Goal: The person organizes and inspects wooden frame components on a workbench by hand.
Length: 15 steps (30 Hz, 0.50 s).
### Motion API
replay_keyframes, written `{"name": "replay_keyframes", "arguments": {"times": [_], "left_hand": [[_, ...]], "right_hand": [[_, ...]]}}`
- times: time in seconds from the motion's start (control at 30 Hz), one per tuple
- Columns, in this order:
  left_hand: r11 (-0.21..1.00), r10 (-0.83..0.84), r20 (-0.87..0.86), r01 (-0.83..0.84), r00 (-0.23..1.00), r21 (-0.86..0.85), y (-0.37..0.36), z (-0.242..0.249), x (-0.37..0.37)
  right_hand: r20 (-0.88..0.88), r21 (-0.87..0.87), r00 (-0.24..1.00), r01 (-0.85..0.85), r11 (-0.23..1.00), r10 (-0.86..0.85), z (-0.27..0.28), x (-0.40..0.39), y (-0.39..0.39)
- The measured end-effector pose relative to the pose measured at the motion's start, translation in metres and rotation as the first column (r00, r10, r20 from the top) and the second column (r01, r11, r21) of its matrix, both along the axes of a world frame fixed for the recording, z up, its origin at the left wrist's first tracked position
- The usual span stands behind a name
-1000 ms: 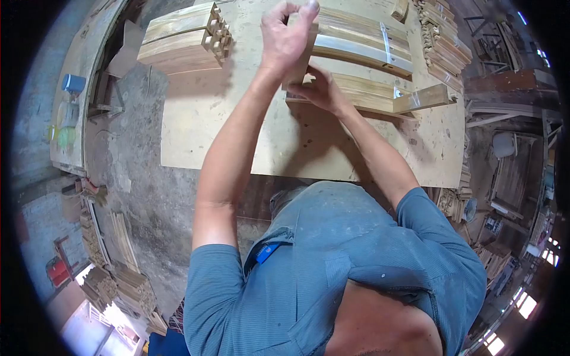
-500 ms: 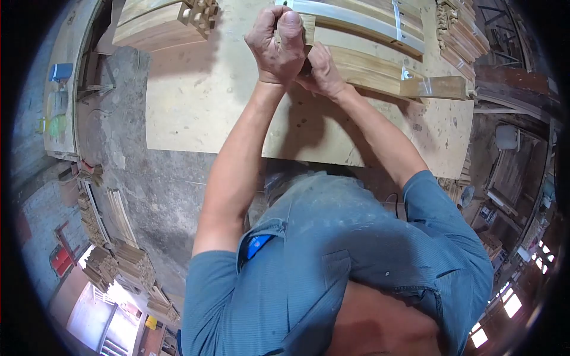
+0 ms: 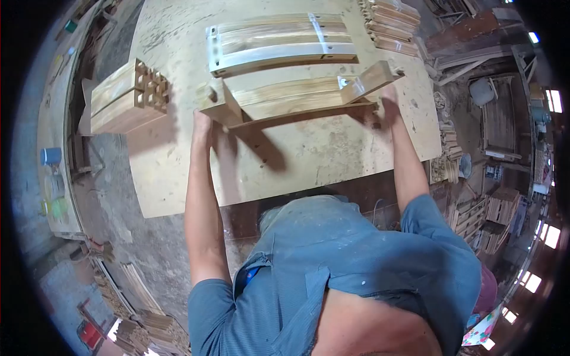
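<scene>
Grained wood before us, matt and pale
At centre we see smooth, natural-toned wood in the assembled piece (image 3: 285, 96), and the same grain in the block stack (image 3: 117, 99) at left. Glossy clear tape (image 3: 319, 34) crosses the wooden slats (image 3: 267, 39) near the top. The tabletop (image 3: 332, 154) looks matt and spotted, the floor (image 3: 119, 199) at left rough, the shirt (image 3: 380, 255) finely ribbed cloth.

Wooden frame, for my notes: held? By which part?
Cannot be told surely: left hand and right hand are at ends of the wooden frame, fingers mostly hidden.
</scene>
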State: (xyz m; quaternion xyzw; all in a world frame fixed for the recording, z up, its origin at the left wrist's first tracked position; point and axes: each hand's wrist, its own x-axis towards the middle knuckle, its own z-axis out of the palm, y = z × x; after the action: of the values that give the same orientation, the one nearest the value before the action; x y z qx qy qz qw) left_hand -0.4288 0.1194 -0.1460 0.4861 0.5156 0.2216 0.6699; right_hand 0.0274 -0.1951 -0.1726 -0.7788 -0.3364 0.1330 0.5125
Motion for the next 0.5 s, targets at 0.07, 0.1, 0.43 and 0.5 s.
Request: {"name": "replay_keyframes", "arguments": {"times": [0.07,0.1,0.43,0.5], "left_hand": [[0.998,0.053,0.082,-0.050,0.995,-0.033,-0.008,0.019,0.016],[0.995,0.089,0.116,-0.084,0.989,-0.046,-0.011,0.033,0.019],[0.732,-0.132,0.888,-0.561,0.441,0.387,-0.036,0.154,0.019],[0.653,-0.034,0.881,-0.657,0.471,0.377,-0.053,0.157,0.024]], "right_hand": [[-0.035,-0.007,0.999,0.002,1.000,-0.002,-0.030,0.039,-0.002],[-0.072,-0.015,0.997,-0.009,1.000,0.008,-0.042,0.056,-0.004],[-0.702,0.479,0.710,0.422,0.770,0.047,0.189,-0.011,0.051],[-0.670,0.548,0.742,0.489,0.679,0.007,0.197,-0.021,0.051]]}}
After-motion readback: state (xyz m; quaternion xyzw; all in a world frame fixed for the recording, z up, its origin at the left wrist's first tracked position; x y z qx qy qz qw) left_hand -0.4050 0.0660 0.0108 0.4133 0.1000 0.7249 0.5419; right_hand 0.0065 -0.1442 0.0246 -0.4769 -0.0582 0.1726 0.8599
